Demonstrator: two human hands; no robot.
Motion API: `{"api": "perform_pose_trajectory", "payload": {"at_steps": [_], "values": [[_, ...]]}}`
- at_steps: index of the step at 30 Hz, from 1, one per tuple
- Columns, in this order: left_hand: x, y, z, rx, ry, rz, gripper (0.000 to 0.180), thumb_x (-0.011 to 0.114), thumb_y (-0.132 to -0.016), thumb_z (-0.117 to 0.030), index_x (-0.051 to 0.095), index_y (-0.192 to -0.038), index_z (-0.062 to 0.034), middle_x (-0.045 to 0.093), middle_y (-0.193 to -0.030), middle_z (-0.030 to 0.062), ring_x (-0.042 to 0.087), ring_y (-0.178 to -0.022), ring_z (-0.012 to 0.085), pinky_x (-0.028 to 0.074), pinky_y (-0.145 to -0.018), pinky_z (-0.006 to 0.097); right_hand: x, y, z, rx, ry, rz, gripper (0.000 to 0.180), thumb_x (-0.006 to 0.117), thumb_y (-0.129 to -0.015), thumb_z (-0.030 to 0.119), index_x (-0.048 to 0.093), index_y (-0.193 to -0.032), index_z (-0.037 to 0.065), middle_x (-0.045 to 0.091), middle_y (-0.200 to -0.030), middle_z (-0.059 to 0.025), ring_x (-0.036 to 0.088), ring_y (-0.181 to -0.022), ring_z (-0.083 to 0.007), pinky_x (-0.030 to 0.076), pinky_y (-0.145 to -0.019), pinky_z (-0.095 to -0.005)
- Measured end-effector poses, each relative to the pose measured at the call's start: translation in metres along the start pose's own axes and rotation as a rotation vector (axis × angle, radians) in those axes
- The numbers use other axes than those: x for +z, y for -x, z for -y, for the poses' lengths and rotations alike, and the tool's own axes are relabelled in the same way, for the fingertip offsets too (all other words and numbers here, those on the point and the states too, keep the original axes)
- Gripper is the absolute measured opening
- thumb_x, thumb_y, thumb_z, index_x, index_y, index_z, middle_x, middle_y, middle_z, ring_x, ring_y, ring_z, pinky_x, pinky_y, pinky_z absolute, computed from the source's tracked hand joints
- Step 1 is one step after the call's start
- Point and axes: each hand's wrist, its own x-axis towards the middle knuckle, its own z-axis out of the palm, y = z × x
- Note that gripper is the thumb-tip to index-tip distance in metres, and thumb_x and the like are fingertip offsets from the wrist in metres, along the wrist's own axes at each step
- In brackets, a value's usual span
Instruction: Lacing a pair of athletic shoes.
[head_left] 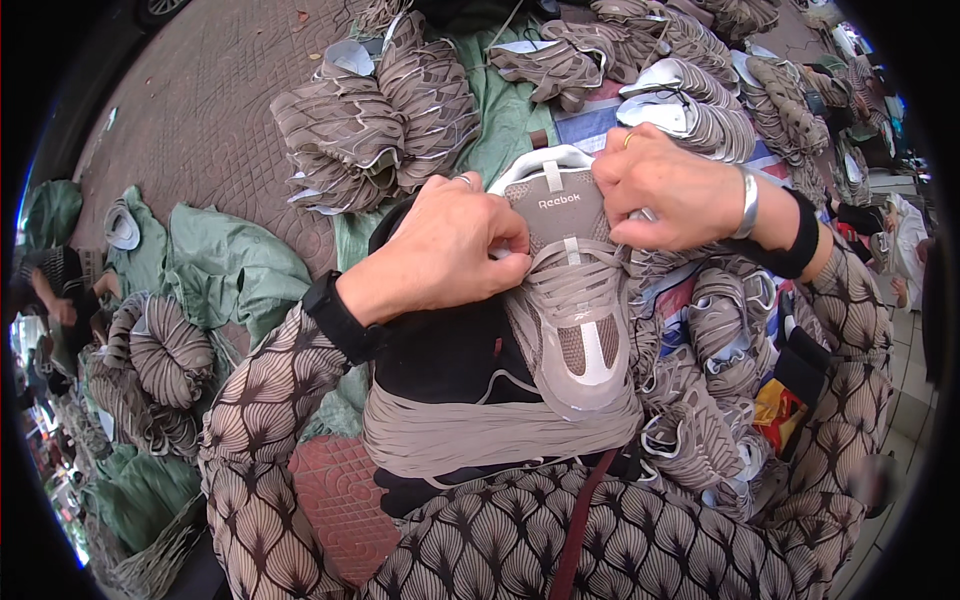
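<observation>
Pinching with the left hand, thumb pressed to bent forefinger, at the left edge of the shoe; pinching likewise with the right hand, fingers curled tight, at the opposite edge. Cannot tell whether on lace ends or on the edge itself. Resting at the centre of the frame, toe toward the lower edge, collar toward the upper. Looks like work on the laces at the uppermost crossings; would call for an even outward draw on both sides, with no skewing of the tongue. Flat, woven and taupe in the crossings; smooth and padded-looking at the tongue; meshed at the toe, with a pale strip down the middle. Just below, across black cloth, in a thick sheaf: loose laces, long and limp. Farther out, at upper left of centre, nested in ribbed stacks: shoe uppers, soft and overlapping. At left, in crumpled folds: green sacking. At upper left, in a raised pattern of lines: brown paving.
</observation>
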Motion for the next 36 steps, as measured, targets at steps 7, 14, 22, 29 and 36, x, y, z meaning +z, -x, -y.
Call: {"api": "perform_pose_trajectory", "payload": {"at_steps": [7,14,22,29,36], "values": [[-0.006,-0.012,-0.014,-0.394,0.065,0.056,0.017,0.067,-0.066,-0.023,0.069,-0.068,-0.0058,0.062,-0.062,0.0113,0.06,-0.062,0.0249,0.044,-0.068,0.036,-0.003,-0.025,0.013,0.23,-0.011,0.234,0.014,0.057,-0.069,0.016,0.068,-0.071,0.007,0.06,-0.083,-0.0083,0.048,-0.094,-0.027,0.037,-0.078,-0.042],[0.015,-0.034,-0.012,-0.222,-0.23,0.123,0.019,0.065,-0.066,-0.024,0.069,-0.068,-0.0055,0.064,-0.065,0.0148,0.063,-0.066,0.0296,0.046,-0.072,0.038,0.003,-0.023,0.004,0.278,0.069,0.351,0.014,0.058,-0.071,0.016,0.064,-0.067,0.004,0.06,-0.078,-0.0116,0.053,-0.084,-0.0308,0.045,-0.075,-0.0399],[0.0,0.0,-0.006,-0.329,1.048,-0.495,0.009,0.063,-0.088,-0.009,0.067,-0.085,-0.0009,0.059,-0.075,-0.0058,0.047,-0.068,0.0,0.039,-0.06,0.016,0.006,-0.032,-0.012,0.272,-0.053,-0.155,0.015,0.054,-0.087,0.018,0.056,-0.082,0.004,0.052,-0.091,-0.0087,0.05,-0.077,-0.024,0.043,-0.072,-0.0345],[-0.048,-0.046,0.01,-0.13,0.93,-0.588,0.012,0.065,-0.089,-0.013,0.064,-0.091,-0.0011,0.059,-0.08,-0.004,0.053,-0.071,0.002,0.043,-0.065,0.018,-0.035,-0.074,-0.038,0.381,-1.177,-0.567,0.015,0.054,-0.092,0.02,0.059,-0.091,0.006,0.054,-0.072,0.0003,0.045,-0.058,-0.0056,0.037,-0.05,-0.0196],[-0.044,-0.06,0.029,-0.117,0.646,-0.566,0.018,0.067,-0.088,-0.016,0.063,-0.096,-0.0007,0.056,-0.098,0.0044,0.05,-0.067,0.0049,0.043,-0.06,0.019,-0.035,-0.086,-0.012,0.551,-1.499,-0.407,0.019,0.048,-0.091,0.015,0.058,-0.084,0.001,0.057,-0.071,-0.0063,0.05,-0.05,-0.0114,0.048,-0.045,-0.0287]]}}
